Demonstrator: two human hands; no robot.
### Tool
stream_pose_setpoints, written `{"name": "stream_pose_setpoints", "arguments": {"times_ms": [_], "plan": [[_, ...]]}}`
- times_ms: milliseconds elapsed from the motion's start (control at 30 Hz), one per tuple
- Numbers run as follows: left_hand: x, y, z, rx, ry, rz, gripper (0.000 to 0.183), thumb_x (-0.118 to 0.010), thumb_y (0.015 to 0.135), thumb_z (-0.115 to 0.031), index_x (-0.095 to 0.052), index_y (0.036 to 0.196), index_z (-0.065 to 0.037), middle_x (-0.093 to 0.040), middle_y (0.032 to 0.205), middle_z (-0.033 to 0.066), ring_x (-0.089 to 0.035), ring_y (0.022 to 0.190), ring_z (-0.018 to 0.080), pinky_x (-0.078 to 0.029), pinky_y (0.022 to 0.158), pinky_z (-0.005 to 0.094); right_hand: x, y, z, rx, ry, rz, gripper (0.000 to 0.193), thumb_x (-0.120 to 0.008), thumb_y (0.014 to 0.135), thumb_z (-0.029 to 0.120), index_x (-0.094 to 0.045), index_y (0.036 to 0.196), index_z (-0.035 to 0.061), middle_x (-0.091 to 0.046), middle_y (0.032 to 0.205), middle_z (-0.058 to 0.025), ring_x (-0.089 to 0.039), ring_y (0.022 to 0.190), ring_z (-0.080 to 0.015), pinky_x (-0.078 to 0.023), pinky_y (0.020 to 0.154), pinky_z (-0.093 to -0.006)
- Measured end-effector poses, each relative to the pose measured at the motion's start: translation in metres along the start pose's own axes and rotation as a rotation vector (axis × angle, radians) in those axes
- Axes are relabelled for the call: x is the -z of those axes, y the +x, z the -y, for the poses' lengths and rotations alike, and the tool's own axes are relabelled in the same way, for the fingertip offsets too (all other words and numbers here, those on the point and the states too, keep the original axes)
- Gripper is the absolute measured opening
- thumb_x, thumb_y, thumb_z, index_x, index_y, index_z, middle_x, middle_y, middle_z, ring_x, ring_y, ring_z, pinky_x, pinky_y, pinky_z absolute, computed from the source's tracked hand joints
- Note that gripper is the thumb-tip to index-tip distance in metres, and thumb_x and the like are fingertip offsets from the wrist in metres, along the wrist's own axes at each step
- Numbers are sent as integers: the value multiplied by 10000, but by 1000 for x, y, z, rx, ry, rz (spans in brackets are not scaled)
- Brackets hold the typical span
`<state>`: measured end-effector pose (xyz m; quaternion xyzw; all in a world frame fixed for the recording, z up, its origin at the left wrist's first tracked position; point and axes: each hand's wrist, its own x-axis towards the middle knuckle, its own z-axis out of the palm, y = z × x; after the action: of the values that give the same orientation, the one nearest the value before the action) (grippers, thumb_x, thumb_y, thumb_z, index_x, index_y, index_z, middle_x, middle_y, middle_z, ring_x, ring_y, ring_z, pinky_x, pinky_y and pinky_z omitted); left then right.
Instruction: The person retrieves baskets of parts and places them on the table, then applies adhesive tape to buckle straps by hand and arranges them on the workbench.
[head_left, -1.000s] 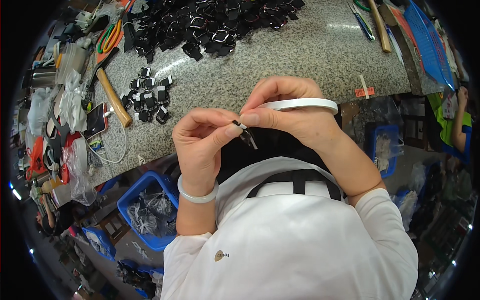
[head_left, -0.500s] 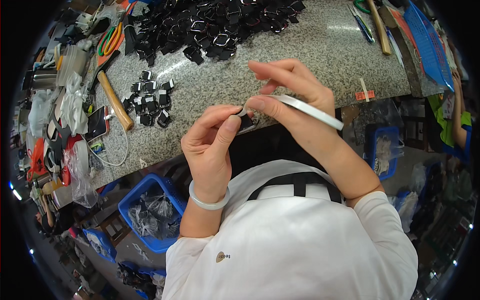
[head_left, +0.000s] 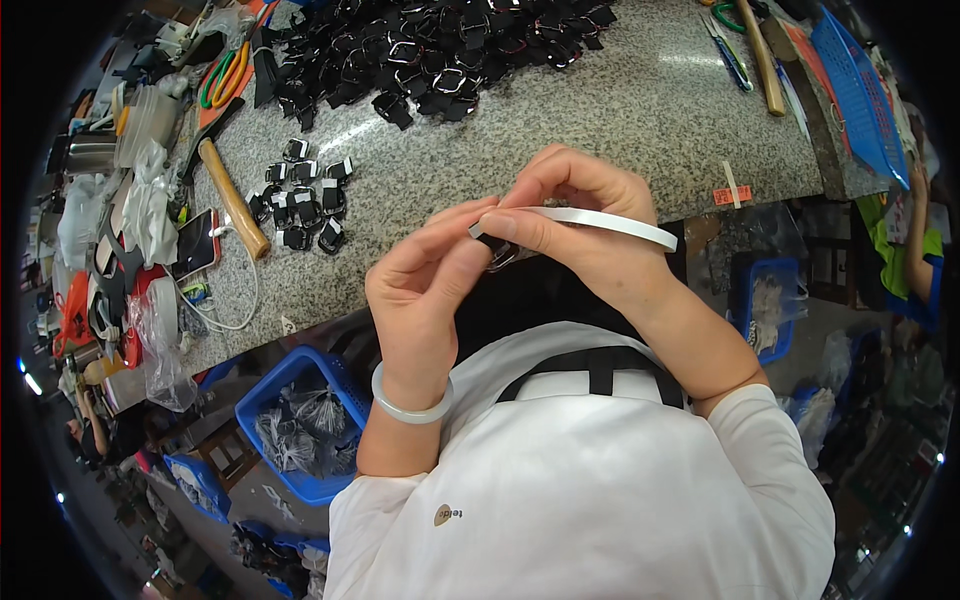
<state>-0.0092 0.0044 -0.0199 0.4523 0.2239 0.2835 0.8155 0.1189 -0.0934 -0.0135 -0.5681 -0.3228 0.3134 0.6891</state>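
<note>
My left hand [head_left: 418,285] pinches a small piece of black strap with a metal buckle [head_left: 497,256], mostly covered by fingers. My right hand [head_left: 600,225] is closed around a narrow white strip [head_left: 620,226]; its free end runs out over the back of the hand, towards the wrist. The fingertips of both hands meet at the strap piece, just off the near edge of the stone-topped table. Where the strip touches the strap is hidden. To the left on the table sits a small group of black strap pieces with buckles and white bands [head_left: 303,205].
A large heap of black buckled straps [head_left: 440,60] covers the far side of the speckled table [head_left: 440,160]. A wooden-handled hammer [head_left: 233,200] and a phone [head_left: 196,245] with a white cable lie left. Blue baskets [head_left: 262,385] stand below the edge.
My right fingers have come down and curled in against the left fingertips. The white strip now lies flatter, and the buckle shows more beneath the fingers.
</note>
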Motion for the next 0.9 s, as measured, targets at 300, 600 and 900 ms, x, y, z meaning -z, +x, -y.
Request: {"name": "stream_pose_setpoints", "arguments": {"times_ms": [300, 600, 900], "plan": [[20, 12, -53, -545, 1264, 444, 130, -694, 726, -1, -681, 848, -42, -661, 765, 64, -588, 967, 290, -440, 818, 356, 19, 4, -11, 243, -403, 80, 103, -735, 756, 34, -651, 816, 41, -595, 793, -16, -562, 734, -84, -446, 630, -213], [58, 64, -68, -980, 1787, 59, 164, -709, 742, -87, -690, 893, -29, -626, 1068, 98, -579, 979, 279, -475, 794, 376, 43, 20, -28, 502, -654, -214, 107, -751, 725, 90, -654, 760, 61, -634, 762, -48, -600, 685, -157, -446, 617, -268], [37, 113, -28, -920, 1808, 141, 130, -683, 769, -96, -669, 879, -28, -644, 945, 99, -630, 821, 269, -510, 700, 320, 39, 19, -32, 624, -715, -195, 116, -753, 709, 71, -643, 747, 63, -634, 738, -61, -600, 655, -198, -439, 604, -296]]}}
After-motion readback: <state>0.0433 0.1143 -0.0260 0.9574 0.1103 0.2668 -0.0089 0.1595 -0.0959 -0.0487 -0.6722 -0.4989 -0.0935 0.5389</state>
